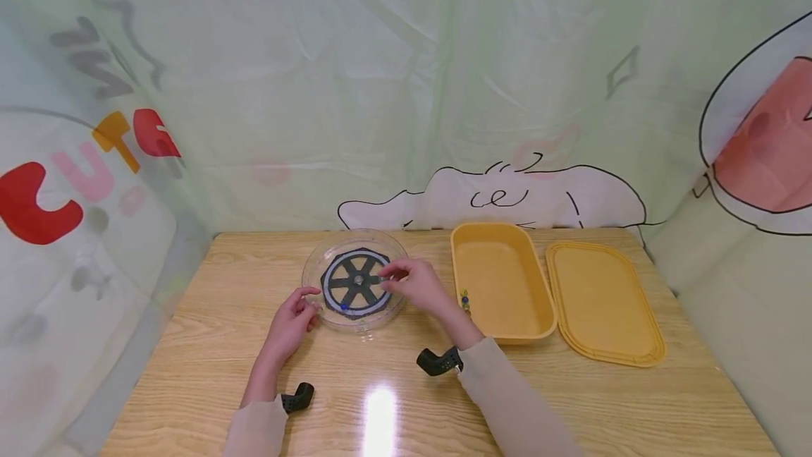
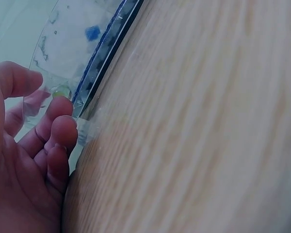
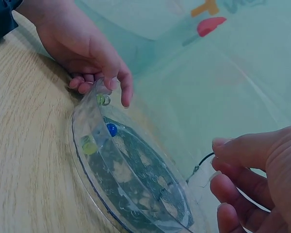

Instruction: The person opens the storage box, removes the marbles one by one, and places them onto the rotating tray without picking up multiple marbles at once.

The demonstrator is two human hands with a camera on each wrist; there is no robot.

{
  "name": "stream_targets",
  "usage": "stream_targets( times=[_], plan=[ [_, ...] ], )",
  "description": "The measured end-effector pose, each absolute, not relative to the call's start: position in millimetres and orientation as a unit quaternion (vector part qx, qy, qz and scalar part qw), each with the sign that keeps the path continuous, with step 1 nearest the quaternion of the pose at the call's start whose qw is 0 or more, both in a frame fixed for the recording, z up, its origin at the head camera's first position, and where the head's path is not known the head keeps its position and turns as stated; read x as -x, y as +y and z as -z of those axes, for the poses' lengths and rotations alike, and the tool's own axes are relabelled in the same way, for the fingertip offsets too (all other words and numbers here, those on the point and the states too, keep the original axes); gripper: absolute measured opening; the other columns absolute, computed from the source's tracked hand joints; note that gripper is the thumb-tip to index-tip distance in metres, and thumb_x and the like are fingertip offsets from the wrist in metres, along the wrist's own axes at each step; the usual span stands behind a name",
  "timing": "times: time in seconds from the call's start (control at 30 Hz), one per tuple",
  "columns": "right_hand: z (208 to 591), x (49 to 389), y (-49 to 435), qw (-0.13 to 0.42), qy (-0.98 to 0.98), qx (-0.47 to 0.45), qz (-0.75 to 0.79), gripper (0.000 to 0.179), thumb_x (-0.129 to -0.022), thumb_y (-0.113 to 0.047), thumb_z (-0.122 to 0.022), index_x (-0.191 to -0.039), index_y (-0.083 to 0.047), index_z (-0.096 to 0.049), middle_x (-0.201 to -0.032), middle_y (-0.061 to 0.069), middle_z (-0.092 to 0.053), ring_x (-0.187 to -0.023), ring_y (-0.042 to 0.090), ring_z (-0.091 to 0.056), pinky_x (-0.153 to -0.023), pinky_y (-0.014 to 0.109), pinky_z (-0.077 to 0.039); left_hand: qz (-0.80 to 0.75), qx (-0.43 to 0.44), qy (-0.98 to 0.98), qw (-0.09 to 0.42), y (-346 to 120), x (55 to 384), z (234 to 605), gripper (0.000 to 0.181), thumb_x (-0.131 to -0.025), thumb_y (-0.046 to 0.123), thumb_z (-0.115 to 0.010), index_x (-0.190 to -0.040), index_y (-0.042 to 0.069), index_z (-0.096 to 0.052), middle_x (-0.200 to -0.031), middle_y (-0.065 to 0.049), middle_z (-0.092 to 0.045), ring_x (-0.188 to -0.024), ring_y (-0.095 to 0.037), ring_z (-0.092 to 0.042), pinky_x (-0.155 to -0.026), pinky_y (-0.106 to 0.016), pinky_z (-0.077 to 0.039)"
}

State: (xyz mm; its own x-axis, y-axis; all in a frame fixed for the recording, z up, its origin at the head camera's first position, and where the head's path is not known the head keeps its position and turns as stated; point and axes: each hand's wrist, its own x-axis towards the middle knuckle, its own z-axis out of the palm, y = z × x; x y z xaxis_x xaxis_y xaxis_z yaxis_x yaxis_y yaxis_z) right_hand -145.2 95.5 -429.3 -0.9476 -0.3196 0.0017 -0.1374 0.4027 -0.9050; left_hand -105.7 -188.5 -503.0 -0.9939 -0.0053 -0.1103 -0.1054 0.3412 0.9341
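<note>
A clear round dish [image 1: 314, 259] stands at the table's left. A dark six-spoked piece [image 1: 347, 281] with a pale ring shows through it; whether inside or underneath, I cannot tell. My left hand [image 1: 293, 323] grips the dish's near-left rim, fingers curled about its edge. A blue marble [image 3: 111, 129] and yellow-green marbles [image 3: 89, 145] show in the dish in the right wrist view. One greenish marble [image 2: 61, 91] is near my left fingertips. Over the dish's right side hovers my right hand [image 1: 415, 286], thumb and forefinger close together, nothing visible between them.
Right of the dish, a yellow tub [image 1: 504, 281] has several small coloured marbles [image 1: 465, 300] along its left wall. A flat yellow lid [image 1: 605, 302] lies farther right. Printed curtains [image 1: 317, 104] hang behind and beside the wooden table [image 1: 342, 386].
</note>
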Motion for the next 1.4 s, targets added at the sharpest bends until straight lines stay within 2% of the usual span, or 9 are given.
stream_targets(
  times=[0.33, 0.77, 1.17, 1.4],
  plan=[
    [432, 147, 93, 0.095, 0.831, 0.118, 0.535, 0.020, -0.089, -0.008, -0.074, -0.109, -0.004, -0.073, -0.095, -0.001, -0.068, -0.091, 0.021, -0.059, -0.076, 0.032, -0.052, -0.571, 0.034, 0.819, 0.038, -188, 107, 505, 0.025, -0.100, 0.013, -0.058, -0.125, 0.013, -0.061, -0.075, -0.010, -0.054, -0.067, -0.022, -0.054, -0.064, -0.029, -0.046],
    [426, 150, 103, 0.094, 0.835, 0.104, 0.532, 0.016, -0.089, -0.009, -0.075, -0.105, -0.008, -0.075, -0.095, -0.001, -0.068, -0.092, 0.020, -0.059, -0.076, 0.031, -0.051, -0.578, 0.032, 0.814, 0.039, -188, 107, 505, 0.025, -0.100, 0.012, -0.058, -0.126, 0.013, -0.061, -0.076, -0.011, -0.053, -0.067, -0.023, -0.054, -0.064, -0.028, -0.046],
    [415, 157, 134, 0.065, 0.853, 0.092, 0.509, 0.018, -0.090, -0.011, -0.074, -0.108, -0.010, -0.075, -0.099, 0.000, -0.070, -0.095, 0.022, -0.059, -0.080, 0.034, -0.052, -0.578, 0.031, 0.815, 0.034, -188, 107, 506, 0.024, -0.100, 0.011, -0.059, -0.124, 0.013, -0.061, -0.074, -0.010, -0.053, -0.065, -0.022, -0.054, -0.063, -0.029, -0.046],
    [414, 159, 159, 0.058, 0.861, 0.074, 0.500, 0.020, -0.091, -0.013, -0.073, -0.111, -0.006, -0.073, -0.101, 0.003, -0.070, -0.096, 0.024, -0.059, -0.078, 0.033, -0.050, -0.581, 0.031, 0.812, 0.036, -188, 107, 507, 0.025, -0.100, 0.011, -0.059, -0.124, 0.014, -0.062, -0.075, -0.011, -0.053, -0.066, -0.023, -0.054, -0.063, -0.028, -0.045]
  ],
)
